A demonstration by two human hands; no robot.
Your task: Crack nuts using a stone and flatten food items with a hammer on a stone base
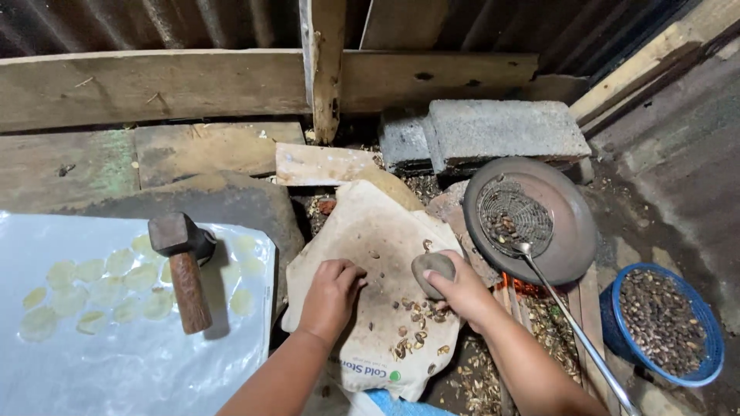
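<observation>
My right hand (465, 290) grips a smooth grey stone (432, 269) over a dirty beige sack (370, 231) spread on a slab. Several small brown seeds and shell bits (416, 320) lie on the sack just below the stone. My left hand (333, 289) rests on the sack to the left, fingers curled with their tips pinched near a seed; whether it holds one I cannot tell.
A hammer (183, 266) lies on a clear plastic sheet (116, 362) with several flattened pale discs (92, 289) at left. A round pan (563, 231) with a wire skimmer (512, 219) holding seeds sits right. A blue basket (705, 339) of dark seeds stands far right. Concrete blocks (501, 131) behind.
</observation>
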